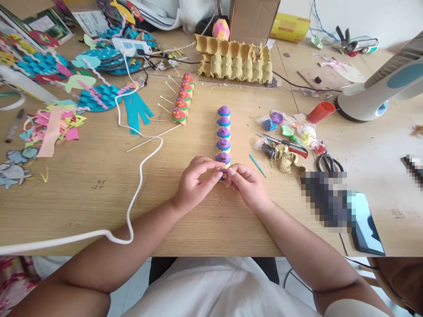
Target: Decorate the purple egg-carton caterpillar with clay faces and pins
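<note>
The strip point(223, 145) is a row of domed purple cups with blue lower edges, some dark-specked. It lies mid-table point(185, 145), long axis pointing straight away from the person. The left hand point(195, 182) and right hand point(248, 184) bring curled fingertips to its near end; whether they grip it is unclear.

Hands point(193, 182) at centre partly hide a purple-topped strip point(224, 132). Lower right, a dark object point(325, 200) is blurred. The right edge crops a grey appliance point(372, 94).

Bright, diffuse light, soft shadows, stretched edges, pixelated patches at right, pale glare on phone point(366, 223)
</note>
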`<state>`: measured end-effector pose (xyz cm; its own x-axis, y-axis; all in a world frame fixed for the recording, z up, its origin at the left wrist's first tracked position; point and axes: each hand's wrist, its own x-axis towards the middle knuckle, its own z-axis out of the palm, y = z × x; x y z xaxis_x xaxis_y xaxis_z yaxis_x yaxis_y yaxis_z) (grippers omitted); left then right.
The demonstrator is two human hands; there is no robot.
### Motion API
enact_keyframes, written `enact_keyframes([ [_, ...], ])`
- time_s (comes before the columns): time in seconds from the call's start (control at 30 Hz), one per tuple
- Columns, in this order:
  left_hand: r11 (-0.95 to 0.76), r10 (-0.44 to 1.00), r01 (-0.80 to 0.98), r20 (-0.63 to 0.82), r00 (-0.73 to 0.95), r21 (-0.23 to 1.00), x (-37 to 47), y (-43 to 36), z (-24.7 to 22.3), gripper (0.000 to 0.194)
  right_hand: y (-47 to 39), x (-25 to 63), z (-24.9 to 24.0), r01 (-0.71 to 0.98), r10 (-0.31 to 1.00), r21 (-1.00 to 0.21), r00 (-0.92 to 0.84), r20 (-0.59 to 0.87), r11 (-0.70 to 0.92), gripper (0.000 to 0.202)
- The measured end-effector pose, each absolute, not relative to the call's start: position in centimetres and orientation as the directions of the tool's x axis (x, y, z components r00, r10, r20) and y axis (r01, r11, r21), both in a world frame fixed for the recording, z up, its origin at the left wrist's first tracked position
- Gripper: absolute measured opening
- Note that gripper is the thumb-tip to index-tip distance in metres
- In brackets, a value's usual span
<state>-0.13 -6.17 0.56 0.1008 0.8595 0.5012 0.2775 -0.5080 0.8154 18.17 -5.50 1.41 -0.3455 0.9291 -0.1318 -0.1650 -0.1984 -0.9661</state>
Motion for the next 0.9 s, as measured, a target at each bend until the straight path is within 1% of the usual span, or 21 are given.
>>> enact_keyframes([
  [0.1, -0.518, 0.855, 0.257, 0.506, 0.117, 0.816, -0.09, -6.18, 0.58, 0.016, -5.46, 18.18, 1.37, -0.168, 0.928, -0.969, -0.356, -0.113, -0.183, 0.044],
  [0.23, -0.546, 0.837, 0.252, 0.53, 0.134, 0.799, -0.04, -6.04, 0.56, 0.006, -5.48, 18.2, 1.35, -0.169, 0.924, -0.97, -0.368, -0.103, -0.175, 0.044],
  [0.4, -0.55, 0.831, 0.301, 0.548, 0.1, 0.779, -0.15, -5.95, 0.57, 0.005, -5.55, 18.16, 1.35, -0.192, 0.918, -0.963, -0.382, -0.103, -0.188, 0.04],
  [0.53, -0.526, 0.845, 0.298, 0.528, 0.08, 0.797, -0.24, -6.01, 0.46, 0.005, -5.54, 18.12, 1.39, -0.201, 0.913, -0.961, -0.395, -0.099, -0.191, 0.039],
  [0.57, -0.523, 0.848, 0.283, 0.523, 0.081, 0.804, -0.27, -6.04, 0.43, 0.006, -5.53, 18.12, 1.42, -0.199, 0.915, -0.961, -0.391, -0.1, -0.19, 0.039],
  [0.73, -0.524, 0.852, 0.211, 0.511, 0.118, 0.825, -0.29, -6.15, 0.39, 0.026, -5.51, 18.14, 1.56, -0.198, 0.924, -0.964, -0.369, -0.095, -0.178, 0.041],
  [0.83, -0.528, 0.849, 0.227, 0.509, 0.141, 0.819, -0.19, -6.11, 0.45, 0.024, -5.51, 18.16, 1.44, -0.202, 0.922, -0.962, -0.375, -0.095, -0.181, 0.041],
  [0.9, -0.531, 0.847, 0.242, 0.514, 0.137, 0.812, -0.12, -6.08, 0.49, 0.019, -5.49, 18.16, 1.33, -0.203, 0.921, -0.962, -0.378, -0.093, -0.18, 0.04],
])
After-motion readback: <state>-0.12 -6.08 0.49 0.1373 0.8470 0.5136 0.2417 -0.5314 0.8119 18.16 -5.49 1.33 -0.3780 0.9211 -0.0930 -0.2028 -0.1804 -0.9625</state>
